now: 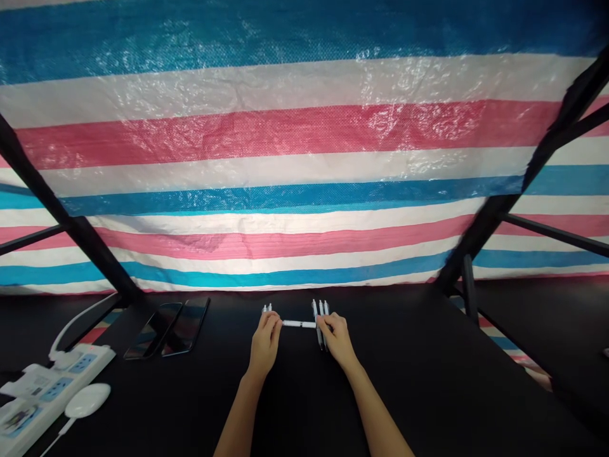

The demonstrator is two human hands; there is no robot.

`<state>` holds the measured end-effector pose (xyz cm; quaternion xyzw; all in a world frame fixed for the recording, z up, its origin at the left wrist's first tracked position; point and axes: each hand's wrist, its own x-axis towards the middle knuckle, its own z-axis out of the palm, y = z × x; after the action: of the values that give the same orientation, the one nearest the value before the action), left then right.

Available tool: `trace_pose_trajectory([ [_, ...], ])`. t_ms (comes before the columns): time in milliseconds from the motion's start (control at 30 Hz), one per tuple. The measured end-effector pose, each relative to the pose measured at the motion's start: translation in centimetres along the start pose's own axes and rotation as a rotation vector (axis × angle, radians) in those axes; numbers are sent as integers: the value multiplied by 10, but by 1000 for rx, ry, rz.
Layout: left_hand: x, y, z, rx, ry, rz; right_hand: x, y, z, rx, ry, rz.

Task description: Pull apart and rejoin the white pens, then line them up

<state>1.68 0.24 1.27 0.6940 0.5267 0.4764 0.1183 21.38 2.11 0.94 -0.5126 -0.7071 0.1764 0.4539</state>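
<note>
A white pen (299, 324) with a dark band near its middle is held level between my two hands. At its left end, my left hand (265, 343) pinches it between thumb and fingers. My right hand (337, 337) is closed on the other end. Beneath and beside the right fingers lie several white pens (320, 308) side by side, their lower ends partly covered. Just beyond my left fingertips, the tops of two more white pens (267, 308) show, the rest hidden behind the hand.
Two dark phones (186, 327) lie on the black table (295, 406) to the left. A white power strip (57, 393) with plugs and a white round charger (88, 400) sit at the far left. Black frame bars (480, 235) and a striped sheet (285, 133) stand behind.
</note>
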Motion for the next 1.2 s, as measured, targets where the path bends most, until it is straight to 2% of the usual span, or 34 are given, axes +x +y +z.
trace_pose_trajectory([
  [700, -2, -4, 1, 4, 5, -49, -1, -1, -1, 22, 6, -22],
  [867, 0, -6, 2, -7, 0, -2, 0, -1, -1, 21, 17, -37],
  [1033, 0, -7, 1, 14, 35, -29, 0, -1, 1, 47, -4, -39],
  [1200, 0, -4, -1, 7, 16, -53, 0, -1, 1, 58, -9, -41],
])
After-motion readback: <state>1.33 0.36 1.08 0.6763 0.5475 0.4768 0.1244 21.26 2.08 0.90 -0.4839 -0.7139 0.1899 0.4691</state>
